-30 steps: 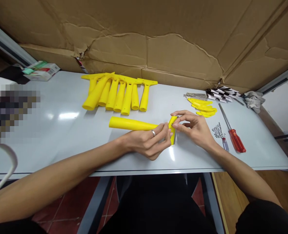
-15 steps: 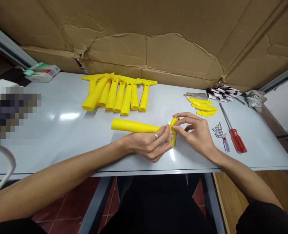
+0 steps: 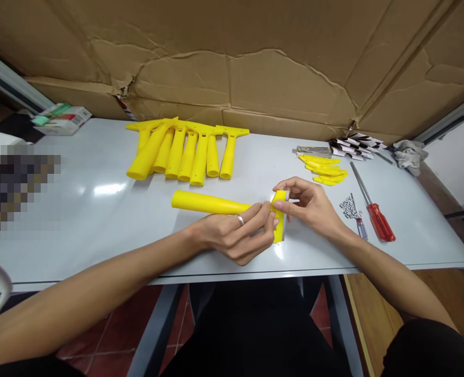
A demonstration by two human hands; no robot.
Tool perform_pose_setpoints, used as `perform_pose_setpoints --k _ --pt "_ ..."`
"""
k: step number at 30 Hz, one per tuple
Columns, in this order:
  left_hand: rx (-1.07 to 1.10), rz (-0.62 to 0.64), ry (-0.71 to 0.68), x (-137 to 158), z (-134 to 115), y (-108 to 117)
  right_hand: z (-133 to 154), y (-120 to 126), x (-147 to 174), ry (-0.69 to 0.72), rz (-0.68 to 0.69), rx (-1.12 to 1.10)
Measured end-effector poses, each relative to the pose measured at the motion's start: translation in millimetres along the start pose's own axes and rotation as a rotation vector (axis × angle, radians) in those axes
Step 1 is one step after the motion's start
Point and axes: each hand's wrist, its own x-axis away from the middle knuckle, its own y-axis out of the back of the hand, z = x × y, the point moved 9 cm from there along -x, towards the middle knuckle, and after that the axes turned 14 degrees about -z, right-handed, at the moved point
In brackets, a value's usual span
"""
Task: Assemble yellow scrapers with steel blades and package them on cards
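A yellow T-shaped scraper handle (image 3: 204, 202) lies in my hands just above the front half of the table, its hollow grip pointing left. My left hand (image 3: 242, 233), with a ring on one finger, is closed around the neck beside the crosspiece. My right hand (image 3: 306, 204) pinches the far end of the crosspiece (image 3: 279, 225), thumb on its yellow face. A thin, shiny strip (image 3: 285, 230) shows along the crosspiece's right edge; its kind is unclear. My left fingers hide the joint between grip and crosspiece.
More yellow scraper handles (image 3: 196, 162) stand grouped behind. To the right are thin yellow pieces (image 3: 324, 170), metal strips (image 3: 314, 151), black-and-white strips (image 3: 357, 145), a grey cloth (image 3: 410, 156), small screws (image 3: 350, 208), a small screwdriver (image 3: 361, 228) and a large red-handled screwdriver (image 3: 380, 222). Cardboard (image 3: 235, 78) walls the back.
The crosspiece has turned so more of its flat yellow face shows. My right thumb now lies across that face. The view has shifted slightly.
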Motion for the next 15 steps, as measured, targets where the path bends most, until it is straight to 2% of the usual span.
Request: perform_pose_setpoints --k 5,10,13,15 --pt "-0.093 -0.015 -0.029 4.6 -4.8 -0.1 -4.8 -5.0 0.8 -0.020 0.098 -0.053" --pt "-0.008 -0.005 -0.023 12.4 -5.0 -8.0 -6.0 -2.4 0.2 0.045 0.079 0.046" --pt "-0.015 -0.028 -0.034 11.2 -5.3 -6.9 -10.3 -5.8 1.7 0.000 0.108 0.002" --pt "-0.029 -0.003 0.018 11.3 -0.5 -8.2 -12.4 -3.8 0.3 -0.049 0.086 -0.090"
